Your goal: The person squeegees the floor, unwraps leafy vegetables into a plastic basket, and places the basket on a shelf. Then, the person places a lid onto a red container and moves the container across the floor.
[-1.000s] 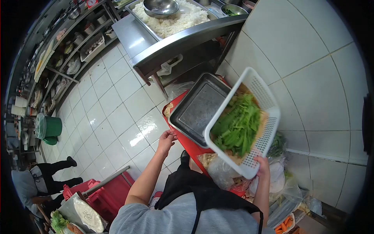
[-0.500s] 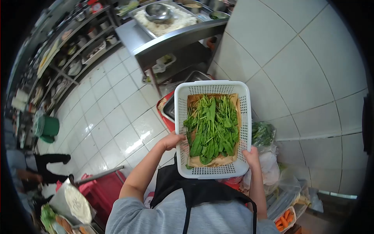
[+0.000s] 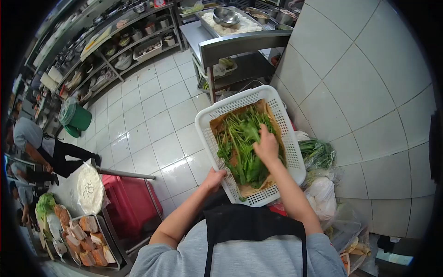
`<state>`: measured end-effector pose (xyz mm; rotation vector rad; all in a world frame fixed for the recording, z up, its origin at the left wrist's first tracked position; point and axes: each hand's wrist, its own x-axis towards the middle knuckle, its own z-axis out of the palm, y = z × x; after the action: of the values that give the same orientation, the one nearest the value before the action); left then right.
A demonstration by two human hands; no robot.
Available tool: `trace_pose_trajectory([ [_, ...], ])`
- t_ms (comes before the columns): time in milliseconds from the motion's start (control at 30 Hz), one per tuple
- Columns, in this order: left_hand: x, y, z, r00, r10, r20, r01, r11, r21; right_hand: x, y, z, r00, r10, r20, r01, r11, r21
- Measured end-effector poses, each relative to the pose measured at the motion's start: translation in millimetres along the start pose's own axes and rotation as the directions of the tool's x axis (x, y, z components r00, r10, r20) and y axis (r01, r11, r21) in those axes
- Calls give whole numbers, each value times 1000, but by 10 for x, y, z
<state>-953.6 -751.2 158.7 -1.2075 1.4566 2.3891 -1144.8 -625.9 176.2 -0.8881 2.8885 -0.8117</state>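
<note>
Head view: left hand (image 3: 214,180) grips the white basket's (image 3: 294,154) rim; right hand (image 3: 267,147), fingers partly curled, touches leafy greens (image 3: 247,161).

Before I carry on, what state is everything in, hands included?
White basket: open on top, holding greens.
Leafy greens: loose, in a tangled pile.
Brown paper: spread under the greens.
Left hand: gripping the basket's edge.
Right hand: in the greens; grip unclear.
Rice: uncovered.
Steel bowl: resting on rice.
Meat chunks: uncovered.

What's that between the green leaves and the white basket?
In the head view, a brown sheet lies between the green leaves and the white basket.
</note>
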Motion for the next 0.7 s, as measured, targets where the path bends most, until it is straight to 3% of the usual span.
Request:
trace_pose_trajectory([
  [33, -40, -30, -51, 1000, -3, -27, 3, 1000, -5, 36, 167, -53, 995, 60, 77, -72, 984, 160],
  [100, -87, -86, -131, 999, -3, -45, 2, 999, -33, 59, 469, -127, 999, -8, -36, 17, 965, 261],
  [133, -69, -112, -157, 999, -1, -38, -1, 998, -57, 76, 524, -107, 998, 18, -55, 6, 911, 413],
  [233, -43, -209, -204, 999, 12, -33, -16, 994, -107, 17, 293, -192, 987, -23, 156, -51, 889, 454],
  [267, -34, -217, -219, 999, 21, -35, -25, 993, -119, -47, 103, -285, 942, -97, 323, -81, 865, 496],
  [367, -61, -180, -274, 996, 3, -90, -5, 1000, -20, -19, -83, -256, 888, -374, 268, 280, 902, 330],
  [400, -31, -192, -318, 996, 25, -84, -27, 999, -21, 66, -141, -231, 883, -469, 33, 462, 879, 120],
  [500, 31, -190, -485, 995, 64, -72, -66, 998, -24, 365, -344, -230, 978, -197, 65, 200, 979, -37],
  [567, -8, -81, -577, 995, 64, -75, -66, 997, -25, 574, -373, 28, 981, -194, 16, 194, 971, -140],
  [667, -250, 302, -599, 969, 19, -245, -47, 993, -110, 981, -569, 388, 988, -132, 76, 150, 938, -312],
  [700, -8, 147, -867, 993, -7, -118, 13, 999, 48, 1063, -620, 518, 988, -155, 21, 156, 966, -207],
])
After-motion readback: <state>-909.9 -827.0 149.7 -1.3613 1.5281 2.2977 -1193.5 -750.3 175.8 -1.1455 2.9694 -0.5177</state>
